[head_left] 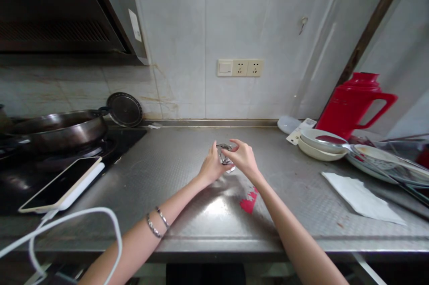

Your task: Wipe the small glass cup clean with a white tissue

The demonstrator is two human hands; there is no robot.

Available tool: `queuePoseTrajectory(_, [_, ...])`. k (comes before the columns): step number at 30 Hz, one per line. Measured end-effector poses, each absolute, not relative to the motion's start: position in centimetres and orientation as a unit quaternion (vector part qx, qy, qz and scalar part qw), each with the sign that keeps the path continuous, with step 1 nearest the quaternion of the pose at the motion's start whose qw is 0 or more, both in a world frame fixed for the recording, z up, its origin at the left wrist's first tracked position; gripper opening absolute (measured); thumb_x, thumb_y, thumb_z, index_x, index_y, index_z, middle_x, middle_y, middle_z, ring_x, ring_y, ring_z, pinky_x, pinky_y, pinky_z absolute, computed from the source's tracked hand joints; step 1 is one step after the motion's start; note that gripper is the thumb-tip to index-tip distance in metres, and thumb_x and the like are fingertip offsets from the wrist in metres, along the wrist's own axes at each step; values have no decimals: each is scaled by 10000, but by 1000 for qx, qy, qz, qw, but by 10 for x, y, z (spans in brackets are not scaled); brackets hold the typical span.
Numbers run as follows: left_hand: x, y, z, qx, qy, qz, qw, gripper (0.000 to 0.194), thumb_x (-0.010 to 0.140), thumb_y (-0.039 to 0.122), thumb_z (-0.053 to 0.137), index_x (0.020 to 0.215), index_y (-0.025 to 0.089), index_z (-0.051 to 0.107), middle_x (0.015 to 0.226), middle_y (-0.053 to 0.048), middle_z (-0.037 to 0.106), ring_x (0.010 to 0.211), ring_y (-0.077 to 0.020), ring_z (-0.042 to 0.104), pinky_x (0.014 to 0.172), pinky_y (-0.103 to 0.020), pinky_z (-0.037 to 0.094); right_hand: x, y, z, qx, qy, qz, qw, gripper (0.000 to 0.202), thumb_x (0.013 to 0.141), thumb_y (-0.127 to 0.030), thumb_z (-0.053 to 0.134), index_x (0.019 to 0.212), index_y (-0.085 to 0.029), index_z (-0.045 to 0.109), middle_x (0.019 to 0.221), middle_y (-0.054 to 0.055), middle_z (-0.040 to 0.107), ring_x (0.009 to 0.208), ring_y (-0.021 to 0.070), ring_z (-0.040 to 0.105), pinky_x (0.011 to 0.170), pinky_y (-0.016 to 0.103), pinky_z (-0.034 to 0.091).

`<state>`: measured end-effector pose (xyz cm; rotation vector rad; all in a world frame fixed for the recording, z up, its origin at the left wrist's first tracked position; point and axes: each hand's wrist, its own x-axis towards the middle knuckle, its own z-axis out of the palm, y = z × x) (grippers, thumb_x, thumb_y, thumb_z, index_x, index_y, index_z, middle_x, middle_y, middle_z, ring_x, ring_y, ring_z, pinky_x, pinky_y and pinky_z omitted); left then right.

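Observation:
Crumpled silver foil (225, 154) is held between my two hands, just above the middle of the steel counter (167, 160). My left hand (213, 163) curves round its left and lower side, with the thumb underneath. From the right, my right hand (241, 155) grips the foil with bent fingers at its top and side. Whether anything lies inside the foil cannot be made out. A torn red scrap (248, 203) lies flat on the counter below my right wrist.
On the left are a steel pan (63, 135) on the stove, a phone (63, 184) and a looping white cable (115, 224). On the right stand bowls (318, 153), a red thermos jug (351, 106) and a white tissue (362, 198).

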<state>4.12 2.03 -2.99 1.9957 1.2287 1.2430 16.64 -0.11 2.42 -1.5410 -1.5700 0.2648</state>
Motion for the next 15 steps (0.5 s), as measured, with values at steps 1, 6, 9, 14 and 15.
queuePoseTrajectory(1, [41, 21, -30, 732, 455, 454, 227, 1000, 566, 400, 775, 1372, 142, 241, 1285, -212, 494, 1163, -327, 513, 939, -454, 412, 166, -1, 24, -615, -640, 108, 448, 542, 648, -392, 632, 1125, -133, 643, 637, 21, 656, 654, 194, 621, 608, 274, 424])
queuePoseTrajectory(6, [37, 21, -24, 721, 479, 455, 208, 791, 578, 315, 758, 1238, 156, 352, 1099, -145, 605, 999, -271, 608, 841, -398, 475, 169, 5, 22, -558, -666, 148, 471, 534, 707, -465, 612, 1106, -113, 644, 653, 39, 680, 639, 189, 633, 610, 270, 450])
queuePoseTrajectory(9, [32, 24, -21, 701, 485, 471, 228, 755, 546, 282, 780, 1179, 167, 384, 1032, -113, 617, 966, -257, 612, 833, -383, 472, 180, 16, 17, -553, -663, 149, 483, 387, 818, -409, 492, 1000, -127, 686, 735, 74, 718, 675, 182, 658, 641, 262, 472])
queuePoseTrajectory(14, [25, 32, -18, 687, 453, 494, 280, 746, 535, 274, 791, 1148, 174, 378, 1052, -96, 576, 892, -209, 620, 802, -354, 482, 204, 35, -1, -590, -704, 59, 391, 253, 748, -141, 493, 852, -133, 723, 841, 111, 731, 793, 209, 668, 733, 270, 469])
queuePoseTrajectory(15, [24, 33, -17, 686, 443, 495, 297, 745, 540, 278, 788, 1149, 173, 371, 1058, -94, 566, 868, -195, 621, 798, -348, 483, 206, 37, -5, -589, -712, 60, 377, 251, 740, -129, 497, 840, -135, 726, 829, 112, 731, 789, 215, 669, 731, 275, 468])
